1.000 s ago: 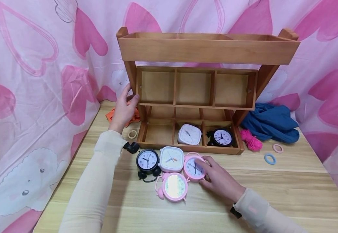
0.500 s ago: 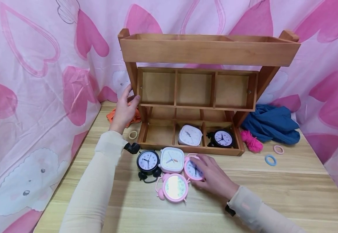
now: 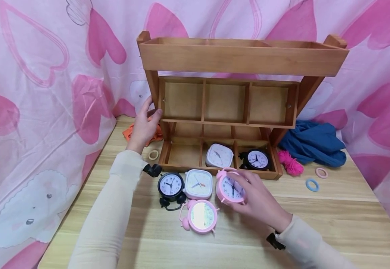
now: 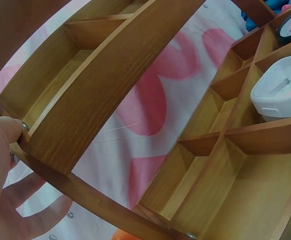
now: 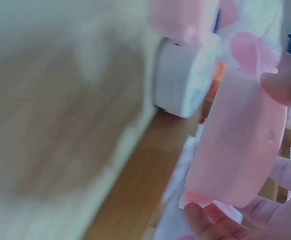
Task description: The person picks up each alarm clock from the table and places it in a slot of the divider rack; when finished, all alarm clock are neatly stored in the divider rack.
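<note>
My right hand (image 3: pixel 260 203) grips a round pink alarm clock (image 3: pixel 230 188) by its sides, tilted just in front of the shelf's lower tray. In the right wrist view the clock's pink casing (image 5: pixel 238 140) sits between thumb and fingers. My left hand (image 3: pixel 144 129) holds the left side of the wooden shelf (image 3: pixel 242 59); in the left wrist view its thumb lies on the middle tray's end and its fingers pass by the side post (image 4: pixel 100 205). On the table beside the held clock are a white square clock (image 3: pixel 198 184), a black alarm clock (image 3: pixel 170 185) and another pink alarm clock (image 3: pixel 201 216).
In the lower tray, a white clock (image 3: pixel 219 155) occupies the middle compartment and a black alarm clock (image 3: pixel 256 160) the right one. Blue cloth (image 3: pixel 312 144), pink yarn (image 3: pixel 290 162) and rings (image 3: pixel 311 185) lie to the right. Orange cloth (image 3: pixel 156 134) and a beige ring (image 3: pixel 153 155) are left.
The right hand has closed round the pink clock and lifted it slightly, shifting it right, away from the white square clock. My left hand stays on the shelf.
</note>
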Demonstrator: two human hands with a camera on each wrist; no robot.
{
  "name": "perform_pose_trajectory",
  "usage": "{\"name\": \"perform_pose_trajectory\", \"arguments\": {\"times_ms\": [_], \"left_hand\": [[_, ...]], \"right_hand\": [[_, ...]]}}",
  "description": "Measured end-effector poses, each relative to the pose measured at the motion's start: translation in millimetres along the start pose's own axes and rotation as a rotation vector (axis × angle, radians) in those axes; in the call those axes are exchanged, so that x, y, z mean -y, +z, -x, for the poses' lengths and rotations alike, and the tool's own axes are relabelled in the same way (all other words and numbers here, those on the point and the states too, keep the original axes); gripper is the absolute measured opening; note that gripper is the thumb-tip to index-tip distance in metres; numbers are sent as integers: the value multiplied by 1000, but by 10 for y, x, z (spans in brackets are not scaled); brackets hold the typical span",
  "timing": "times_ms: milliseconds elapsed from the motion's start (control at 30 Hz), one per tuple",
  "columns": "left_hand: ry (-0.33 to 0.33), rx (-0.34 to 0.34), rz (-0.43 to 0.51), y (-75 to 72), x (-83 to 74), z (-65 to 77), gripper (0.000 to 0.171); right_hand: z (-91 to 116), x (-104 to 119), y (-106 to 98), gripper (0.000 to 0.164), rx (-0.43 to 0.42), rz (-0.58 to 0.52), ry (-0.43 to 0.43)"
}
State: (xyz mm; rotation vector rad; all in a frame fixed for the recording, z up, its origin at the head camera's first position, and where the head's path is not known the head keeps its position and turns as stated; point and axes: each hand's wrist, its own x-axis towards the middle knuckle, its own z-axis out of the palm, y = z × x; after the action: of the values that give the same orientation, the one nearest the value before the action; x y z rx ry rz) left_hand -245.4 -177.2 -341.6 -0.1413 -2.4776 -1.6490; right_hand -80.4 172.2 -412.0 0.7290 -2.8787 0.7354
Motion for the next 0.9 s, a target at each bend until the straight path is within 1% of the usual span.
{"name": "perform_pose_trajectory", "arguments": {"times_ms": [67,133,233,300,433,633,767,900], "left_hand": [[-4,-1,-3,-9,-1,7,57],[-11,0,-7,-15,-2,16,57],[-22,0,-9,-20,0,28,58],[-30,1,-11,-24,-4,36,59],[-25,3,-2,-16,-1,30,59],[-13,-10,-7,-7,-5,11,57],[-20,-15,-23,-8,-11,0,57],[-28,-9,-27,-9,-22,4,58]], "right_hand": [[-66,27,-54,81,-23,-3,-27],[-157,57,-85,81,-23,-20,-34],[-344,122,-94,80,4,-48,-14],[-510,169,-72,80,22,-81,-20],[-868,281,12,80,69,-128,-25],[-1334,424,184,79,170,-124,-11],[-1577,446,334,76,203,-112,16],[-1749,459,466,75,240,-100,69]]}}
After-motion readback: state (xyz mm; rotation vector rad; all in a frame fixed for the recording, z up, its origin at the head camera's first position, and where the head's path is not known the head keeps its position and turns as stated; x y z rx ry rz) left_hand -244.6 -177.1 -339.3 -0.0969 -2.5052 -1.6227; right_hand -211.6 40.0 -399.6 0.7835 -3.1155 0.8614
